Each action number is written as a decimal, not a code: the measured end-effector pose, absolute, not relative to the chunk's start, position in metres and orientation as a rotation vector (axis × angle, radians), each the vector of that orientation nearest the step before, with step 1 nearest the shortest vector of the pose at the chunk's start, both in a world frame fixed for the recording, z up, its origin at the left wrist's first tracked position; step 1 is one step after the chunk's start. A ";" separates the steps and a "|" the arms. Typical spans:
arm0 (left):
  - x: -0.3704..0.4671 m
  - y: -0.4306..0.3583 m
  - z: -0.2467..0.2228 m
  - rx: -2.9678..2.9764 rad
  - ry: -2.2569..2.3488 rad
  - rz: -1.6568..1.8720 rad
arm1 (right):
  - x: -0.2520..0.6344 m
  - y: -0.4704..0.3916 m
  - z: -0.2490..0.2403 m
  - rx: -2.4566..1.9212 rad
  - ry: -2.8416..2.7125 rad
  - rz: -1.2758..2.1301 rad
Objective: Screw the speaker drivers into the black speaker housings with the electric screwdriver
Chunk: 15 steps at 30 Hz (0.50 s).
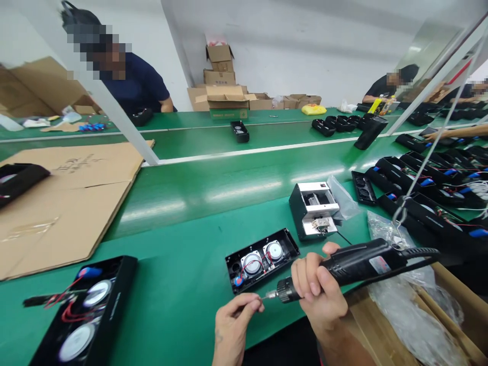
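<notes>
My right hand (319, 287) is wrapped round a black electric screwdriver (358, 262), whose bit points left. At the bit's tip my left hand (238, 320) pinches with thumb and fingertips; anything between them is too small to make out. Just beyond the hands lies an open black speaker housing (263, 260) with two round speakers, red wires and a blue-wrapped part. A second speaker housing (114, 317) stands at the lower left, with red wires and a dark strip hanging out over its side.
A black and silver machine (314, 211) stands behind the near housing. Cardboard (68, 198) covers the left of the bench. Rows of housings (430, 178) fill the right, above a carton (412, 325) with plastic bags. A cable (423, 168) suspends the screwdriver. Co-workers sit across the bench.
</notes>
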<state>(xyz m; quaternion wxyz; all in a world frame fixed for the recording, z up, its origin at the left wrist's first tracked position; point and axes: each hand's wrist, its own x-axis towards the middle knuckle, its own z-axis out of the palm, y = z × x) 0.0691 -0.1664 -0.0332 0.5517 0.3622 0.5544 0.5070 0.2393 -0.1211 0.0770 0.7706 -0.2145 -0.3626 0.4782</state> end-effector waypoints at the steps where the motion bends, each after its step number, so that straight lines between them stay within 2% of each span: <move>1: 0.070 -0.168 -0.036 0.863 1.305 1.205 | 0.238 -0.123 0.077 -0.472 -0.784 1.033; 5: 0.068 -0.173 -0.044 1.084 1.264 1.349 | 0.237 -0.129 0.077 -0.474 -0.761 1.031; 9: 0.054 -0.161 -0.038 1.743 1.191 1.457 | 0.244 -0.131 0.077 -0.487 -0.769 1.052; 12: 0.041 -0.139 -0.030 2.256 1.332 1.327 | 0.250 -0.125 0.075 -0.551 -0.822 1.007; 15: 0.036 -0.118 -0.034 2.562 1.454 1.017 | 0.248 -0.114 0.068 -0.598 -0.897 0.949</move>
